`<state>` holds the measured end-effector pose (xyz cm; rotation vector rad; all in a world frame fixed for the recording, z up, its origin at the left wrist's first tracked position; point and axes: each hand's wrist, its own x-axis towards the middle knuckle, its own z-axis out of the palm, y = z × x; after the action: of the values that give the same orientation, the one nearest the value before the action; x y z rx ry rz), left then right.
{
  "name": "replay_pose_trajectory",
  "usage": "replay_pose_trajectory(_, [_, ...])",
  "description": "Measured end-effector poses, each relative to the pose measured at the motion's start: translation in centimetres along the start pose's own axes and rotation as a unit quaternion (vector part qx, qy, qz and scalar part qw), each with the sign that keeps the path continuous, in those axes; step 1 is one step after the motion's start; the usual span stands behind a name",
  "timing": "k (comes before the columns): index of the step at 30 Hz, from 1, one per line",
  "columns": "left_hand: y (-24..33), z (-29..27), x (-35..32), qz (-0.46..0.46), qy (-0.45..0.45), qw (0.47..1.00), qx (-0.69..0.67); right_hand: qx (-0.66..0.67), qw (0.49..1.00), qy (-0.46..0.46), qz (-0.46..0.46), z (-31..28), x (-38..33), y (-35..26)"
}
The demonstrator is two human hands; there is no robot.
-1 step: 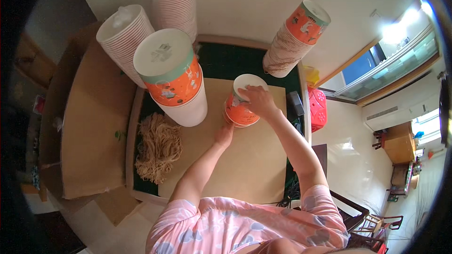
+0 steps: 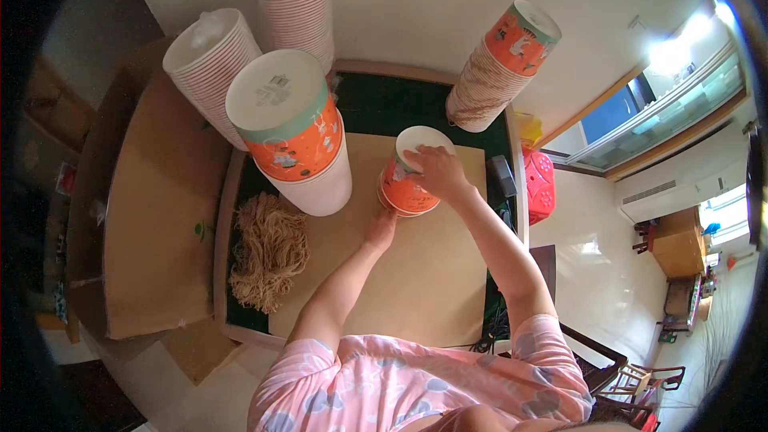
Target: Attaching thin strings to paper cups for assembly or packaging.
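Apparently I've got my right hand [image 2: 436, 172] closed over the upturned base of the orange paper cup [image 2: 408, 184] mid-worktop [image 2: 416, 288], pressing down, while my left hand [image 2: 382, 230] steadies its lower rim, fingers loosely curled.

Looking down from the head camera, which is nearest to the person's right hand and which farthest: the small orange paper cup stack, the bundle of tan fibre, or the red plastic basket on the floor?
From the right hand:
1. Small orange paper cup stack, directly under the hand, touched on top.
2. Red plastic basket, off the table's right edge on the floor.
3. Bundle of tan fibre, at the table's left side, farthest.
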<state>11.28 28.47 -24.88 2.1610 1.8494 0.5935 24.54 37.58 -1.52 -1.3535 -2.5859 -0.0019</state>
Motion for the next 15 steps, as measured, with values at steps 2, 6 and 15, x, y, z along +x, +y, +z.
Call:
replay_pose_trajectory(2, [0.0, -0.2, 0.4, -0.009, 0.009, 0.997, -0.075, 0.003, 1.0, -0.019, 0.013, -0.1, 0.3, -0.7])
replay_pose_trajectory(6, [1.4, -2.1, 0.2, 0.073, -0.046, 0.996, -0.025, -0.014, 0.995, -0.065, 0.072, -1.1, 0.5, -2.0])
replay_pose_trajectory(15, [6.3, -3.6, -0.7, 0.044, -0.152, 0.977, -0.14, -0.026, 0.994, -0.075, 0.079, -0.3, 1.3, -1.9])
